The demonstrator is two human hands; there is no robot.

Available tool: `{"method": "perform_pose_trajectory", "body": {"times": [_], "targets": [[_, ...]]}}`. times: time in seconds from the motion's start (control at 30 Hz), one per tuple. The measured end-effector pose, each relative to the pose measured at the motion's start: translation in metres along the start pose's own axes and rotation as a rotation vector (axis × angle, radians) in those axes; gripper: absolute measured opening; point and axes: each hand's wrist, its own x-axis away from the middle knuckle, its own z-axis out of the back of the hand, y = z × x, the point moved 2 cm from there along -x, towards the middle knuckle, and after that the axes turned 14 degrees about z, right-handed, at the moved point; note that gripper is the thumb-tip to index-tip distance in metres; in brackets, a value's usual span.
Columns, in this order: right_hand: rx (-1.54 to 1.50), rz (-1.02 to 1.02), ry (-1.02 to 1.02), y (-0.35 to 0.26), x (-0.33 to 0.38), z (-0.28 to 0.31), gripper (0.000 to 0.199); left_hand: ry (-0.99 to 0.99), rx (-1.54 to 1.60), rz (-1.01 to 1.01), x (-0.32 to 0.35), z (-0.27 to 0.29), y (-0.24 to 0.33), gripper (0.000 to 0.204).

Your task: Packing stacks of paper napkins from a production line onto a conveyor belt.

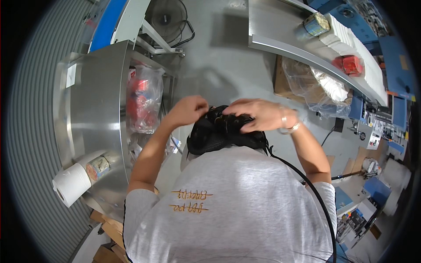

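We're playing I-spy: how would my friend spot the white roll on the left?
Find the shiny metal table on the left. Near its lower end is the white roll, bigger and plainer than the patterned roll beside it.

The left arm (151, 153) and the right arm (310, 151) are both bent. The left hand (192, 109) is in front of the body (245, 193), with its fingers curled in. The right hand (259, 114) is near it, thumb spread from the fingers, which point left. Both hands look a bit blurry.
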Motion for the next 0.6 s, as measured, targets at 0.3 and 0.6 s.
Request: {"method": "perform_pose_trajectory", "body": {"times": [0.3, 0.6], "targets": [[0.057, -0.35, 0.49, 0.059, 0.065, -0.001, 0.037, -0.363, 0.342, -0.292, -0.043, -0.008, -0.025, 0.055], [-0.216, -0.109, 0.467, 0.07, 0.062, -0.03, 0.036, -0.465, 0.321, -0.051, -0.074, -0.032, 0.013, 0.02]]}}
